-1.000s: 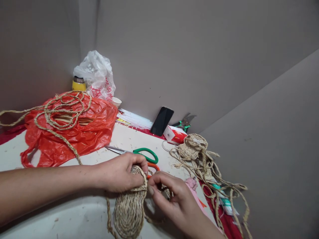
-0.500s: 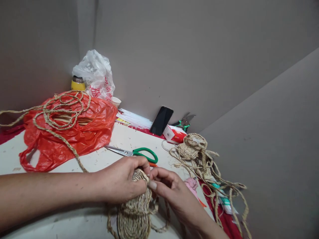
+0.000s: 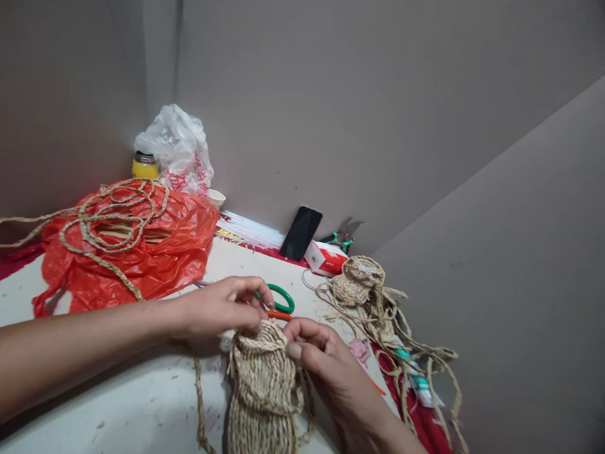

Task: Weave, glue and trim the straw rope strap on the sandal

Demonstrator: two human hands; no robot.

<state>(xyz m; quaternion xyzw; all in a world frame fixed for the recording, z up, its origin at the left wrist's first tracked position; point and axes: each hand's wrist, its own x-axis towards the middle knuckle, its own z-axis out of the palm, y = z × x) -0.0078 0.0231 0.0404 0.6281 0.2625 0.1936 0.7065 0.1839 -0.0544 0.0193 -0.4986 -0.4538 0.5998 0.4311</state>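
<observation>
A woven straw sandal [image 3: 265, 384], its sole made of coiled braided cord with a strap band across, stands tilted toward me above the table. The fingers of my right hand [image 3: 326, 362] are closed on its upper right edge. My left hand [image 3: 222, 312] is beside the sandal's upper left end, thumb close to the edge, fingers curved loosely and apart from the thumb. Just behind those fingers lie green-handled scissors [image 3: 282, 297], mostly covered by the hand, and an orange handle [image 3: 280, 314]. Loose straw cord [image 3: 201, 403] hangs at the sandal's left side.
A red plastic bag [image 3: 184, 233] with coiled straw braid [image 3: 113, 214] occupies the left. Along the wall are a yellow jar [image 3: 144, 167], a white plastic bag [image 3: 177, 142], a phone [image 3: 301, 233], a red-and-white box [image 3: 326, 256] and pruning shears [image 3: 347, 234]. Another straw piece [image 3: 357, 280] with trailing cords lies right.
My left hand has shifted up and away from the sandal's top edge, now covering the scissors' blades. The sandal has tipped, showing its strap end more, while my right hand keeps hold.
</observation>
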